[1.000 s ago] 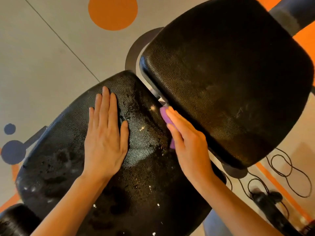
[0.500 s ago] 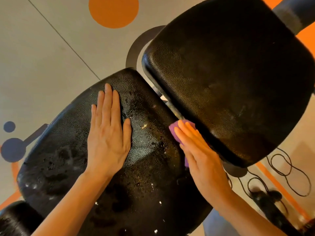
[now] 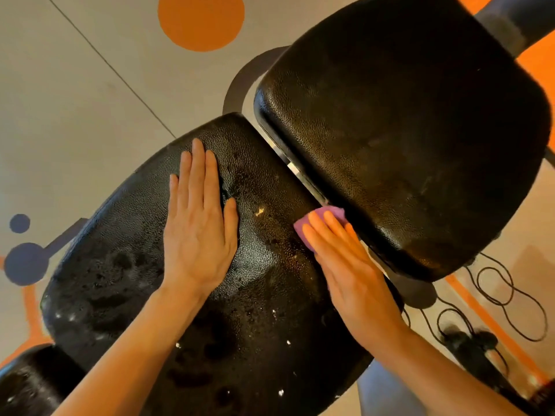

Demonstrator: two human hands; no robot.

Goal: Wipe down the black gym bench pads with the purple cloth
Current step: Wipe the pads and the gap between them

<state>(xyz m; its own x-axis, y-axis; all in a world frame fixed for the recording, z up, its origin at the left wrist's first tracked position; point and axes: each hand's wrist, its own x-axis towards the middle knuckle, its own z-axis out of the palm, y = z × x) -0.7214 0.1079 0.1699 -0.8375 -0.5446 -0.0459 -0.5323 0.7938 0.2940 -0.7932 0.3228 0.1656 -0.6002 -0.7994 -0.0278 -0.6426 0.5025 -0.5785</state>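
While flat on the seat pad [image 3: 126, 265], L hand [image 3: 198, 232] open-palmed; R hand [image 3: 345, 265], fingers straight, atop purple cloth [image 3: 330, 213] w/ no grip.

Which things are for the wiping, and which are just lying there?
For the job: purple cloth, seat pad, back pad, left hand, right hand.
Just lying about: black cable, black roller pad.

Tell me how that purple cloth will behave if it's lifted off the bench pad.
The cloth will probably go floppy: it lies flat and thin under the right hand, following the pad edge. It looks light for its size. It may be damp and cling slightly, since the pad shows wet patches.
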